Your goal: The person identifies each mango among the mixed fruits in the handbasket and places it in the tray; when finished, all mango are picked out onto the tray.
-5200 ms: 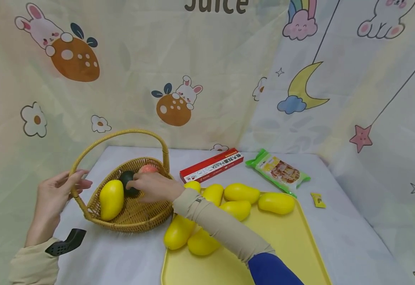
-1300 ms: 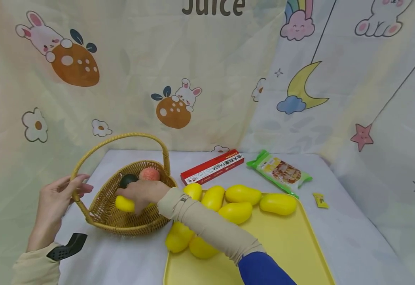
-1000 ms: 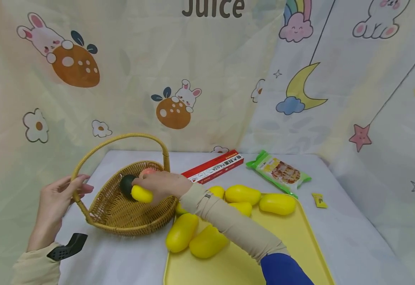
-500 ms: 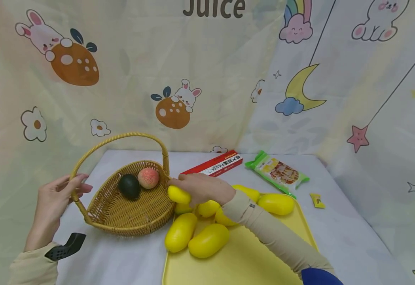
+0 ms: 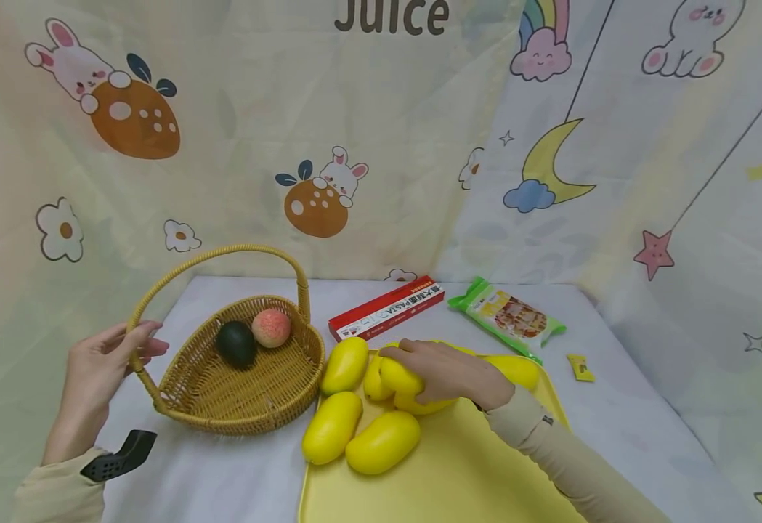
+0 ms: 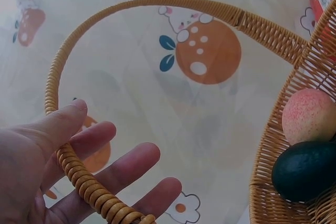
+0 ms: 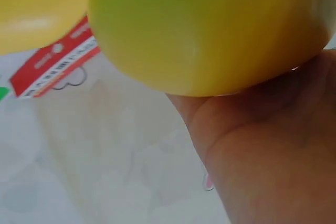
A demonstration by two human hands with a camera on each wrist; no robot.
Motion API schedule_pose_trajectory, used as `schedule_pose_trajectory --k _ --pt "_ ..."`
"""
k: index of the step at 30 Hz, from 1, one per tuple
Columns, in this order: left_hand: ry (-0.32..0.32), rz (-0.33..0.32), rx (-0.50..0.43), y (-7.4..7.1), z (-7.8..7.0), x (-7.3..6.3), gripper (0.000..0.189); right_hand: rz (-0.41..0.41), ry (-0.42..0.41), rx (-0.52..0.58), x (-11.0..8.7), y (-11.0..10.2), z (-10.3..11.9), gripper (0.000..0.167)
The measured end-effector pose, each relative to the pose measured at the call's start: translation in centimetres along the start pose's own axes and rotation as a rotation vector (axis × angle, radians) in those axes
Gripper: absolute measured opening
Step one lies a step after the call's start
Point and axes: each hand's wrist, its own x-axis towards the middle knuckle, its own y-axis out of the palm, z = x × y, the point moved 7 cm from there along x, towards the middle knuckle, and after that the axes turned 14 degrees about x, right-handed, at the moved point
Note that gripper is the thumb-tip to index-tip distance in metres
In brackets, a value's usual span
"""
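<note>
My left hand (image 5: 96, 370) grips the handle (image 5: 224, 250) of a wicker basket (image 5: 243, 392). In the left wrist view the thumb lies over the handle (image 6: 86, 182) and the fingers pass behind it. A dark green avocado (image 5: 235, 344) and a pink peach (image 5: 272, 328) sit in the back of the basket. Over the yellow tray (image 5: 446, 472), my right hand (image 5: 455, 372) holds a yellow mango (image 5: 399, 376). That mango (image 7: 205, 30) fills the top of the right wrist view against the palm. Several other mangoes (image 5: 383, 442) lie on the tray, some partly hidden behind the hand.
A red and white pasta box (image 5: 387, 309) lies behind the tray. To its right are a green food packet (image 5: 511, 316) and a small yellow sachet (image 5: 580, 367). A printed cloth hangs behind the white table.
The right hand took the mango out of the basket and carried it right, over the tray. The avocado and peach stay inside. The left hand keeps its place on the handle.
</note>
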Motion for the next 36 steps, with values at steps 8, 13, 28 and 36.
schedule_pose_trajectory --k 8,13,28,36 --pt "0.002 0.001 0.003 0.1 0.2 0.1 0.031 -0.044 0.049 0.065 -4.3 0.9 -3.6 0.076" --pt "-0.002 0.0 0.0 0.1 0.3 0.1 0.028 -0.073 0.08 0.083 -6.5 1.5 -5.3 0.075" --pt "0.016 -0.011 -0.084 0.0 0.0 0.0 0.02 -0.164 0.019 0.025 -9.9 3.2 -7.6 0.076" --pt "0.0 0.0 -0.087 0.2 0.1 0.1 0.021 -0.147 0.026 0.005 -10.3 4.7 -8.8 0.079"
